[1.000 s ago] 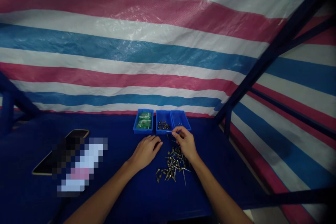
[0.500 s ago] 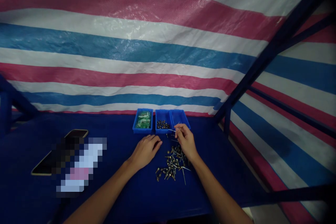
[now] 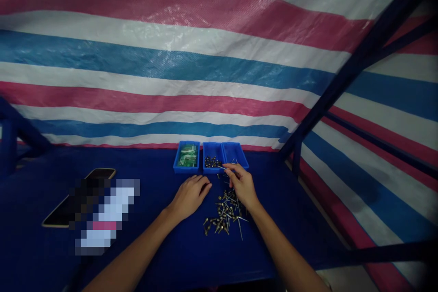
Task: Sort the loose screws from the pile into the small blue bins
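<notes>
My right hand (image 3: 242,185) pinches a thin metal pin (image 3: 221,167) between thumb and fingers, just in front of the middle and right blue bins. My left hand (image 3: 190,195) rests on the table, fingers together and slightly curled; anything under it is hidden. A loose pile of metal pins with dark heads (image 3: 226,214) lies below my right hand, partly covered by it. The middle bin (image 3: 212,148) holds several small dark metal pieces. In the right bin (image 3: 234,149) a few thin pins show. Green pieces fill part of the left bin (image 3: 186,143).
A dark phone (image 3: 99,174) lies on the blue table (image 3: 147,164) at the left, beside a blurred bright object (image 3: 112,210). A striped sheet (image 3: 191,66) hangs behind. Dark blue frame bars (image 3: 328,89) rise at the right.
My right hand has shifted slightly left with the pin, its fingertips now nearer the middle bin. My left hand stays in place.
</notes>
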A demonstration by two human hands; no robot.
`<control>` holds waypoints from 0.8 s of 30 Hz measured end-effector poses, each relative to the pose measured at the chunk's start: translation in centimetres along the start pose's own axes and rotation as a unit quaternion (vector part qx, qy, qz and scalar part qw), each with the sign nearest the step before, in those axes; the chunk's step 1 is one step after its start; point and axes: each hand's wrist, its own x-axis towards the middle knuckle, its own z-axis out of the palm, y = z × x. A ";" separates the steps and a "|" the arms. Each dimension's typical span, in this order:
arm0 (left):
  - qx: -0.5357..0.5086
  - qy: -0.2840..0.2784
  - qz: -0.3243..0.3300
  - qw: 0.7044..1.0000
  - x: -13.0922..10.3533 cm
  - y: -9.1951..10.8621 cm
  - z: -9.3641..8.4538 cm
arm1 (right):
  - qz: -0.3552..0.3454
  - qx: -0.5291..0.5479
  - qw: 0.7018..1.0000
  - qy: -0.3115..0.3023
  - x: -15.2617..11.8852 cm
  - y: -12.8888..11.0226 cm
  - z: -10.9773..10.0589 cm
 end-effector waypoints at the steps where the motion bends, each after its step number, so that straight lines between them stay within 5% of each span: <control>1: -0.002 0.001 0.001 1.000 0.0 0.0 0.0 | -0.005 -0.010 1.000 0.001 0.0 0.1 0.0; 8: 0.004 -0.001 -0.001 1.000 -0.1 0.0 0.0 | 0.035 -0.012 0.998 0.056 0.2 1.2 -0.3; 14: -0.004 0.005 0.002 1.000 -0.1 -0.2 0.1 | -0.019 -0.115 0.985 0.124 0.3 0.9 -1.1; 24: -0.005 0.005 0.004 1.000 0.0 0.1 0.0 | -0.082 -0.339 0.931 0.104 -0.3 0.5 -1.2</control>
